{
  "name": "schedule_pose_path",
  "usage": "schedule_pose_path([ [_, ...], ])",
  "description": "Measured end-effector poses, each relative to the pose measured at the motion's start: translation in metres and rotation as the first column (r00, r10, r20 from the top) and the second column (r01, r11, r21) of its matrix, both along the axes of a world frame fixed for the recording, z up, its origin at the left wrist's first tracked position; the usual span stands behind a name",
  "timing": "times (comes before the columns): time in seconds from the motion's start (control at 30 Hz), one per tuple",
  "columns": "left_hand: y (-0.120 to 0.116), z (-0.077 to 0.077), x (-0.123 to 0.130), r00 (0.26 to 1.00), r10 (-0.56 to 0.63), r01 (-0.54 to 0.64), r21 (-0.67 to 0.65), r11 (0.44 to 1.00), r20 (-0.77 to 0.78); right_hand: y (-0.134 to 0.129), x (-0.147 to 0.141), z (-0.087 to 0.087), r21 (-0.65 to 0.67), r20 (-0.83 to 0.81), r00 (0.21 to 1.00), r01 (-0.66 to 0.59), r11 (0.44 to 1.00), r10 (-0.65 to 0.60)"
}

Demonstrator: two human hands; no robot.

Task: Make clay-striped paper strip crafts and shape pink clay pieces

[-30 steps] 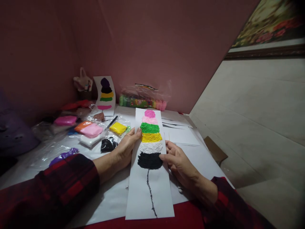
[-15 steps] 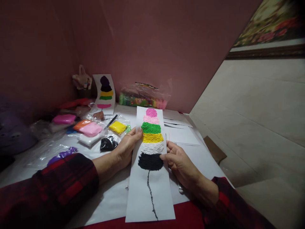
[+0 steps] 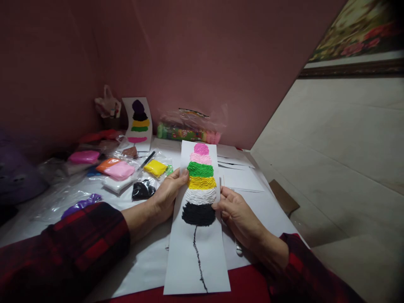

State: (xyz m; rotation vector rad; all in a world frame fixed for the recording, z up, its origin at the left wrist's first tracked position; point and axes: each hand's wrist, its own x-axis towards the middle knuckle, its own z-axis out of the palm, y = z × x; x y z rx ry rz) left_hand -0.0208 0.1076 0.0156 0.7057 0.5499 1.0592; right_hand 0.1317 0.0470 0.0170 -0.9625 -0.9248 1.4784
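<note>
Between both hands I hold a long white paper card (image 3: 183, 261), tilted up toward me. Textured bands cover its upper part, in pink, light pink, green, yellow, white and black, with a thin black stem line (image 3: 198, 256) running down below them. My left hand (image 3: 168, 191) pinches the left edge, thumb on the front beside the green and yellow bands. On the right edge, my right hand (image 3: 238, 212) grips near the black band, its thumb in front. A metal fork (image 3: 239, 249) lies partly hidden under my right hand.
Bagged clay packs lie at left: yellow (image 3: 155, 168), black (image 3: 143, 190), light pink (image 3: 119, 170) and purple (image 3: 81, 205). A similar card (image 3: 147, 111) leans against the wall. A clear bag of coloured sticks (image 3: 191, 132) stands at the back. Paper sheets (image 3: 243, 182) lie at right.
The lower end of the card has shifted slightly to the left. Both hands keep their hold at the same places on its edges.
</note>
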Motion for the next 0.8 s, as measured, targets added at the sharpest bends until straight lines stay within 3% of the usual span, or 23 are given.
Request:
schedule_pose_path([
  [0.8, 0.0009, -0.0011, 0.0002, 1.000, 0.023, -0.023, 0.027, 0.999, -0.020, -0.0033, 0.0026, 0.0021, 0.002, 0.025, 0.999, -0.020, 1.000, 0.020],
])
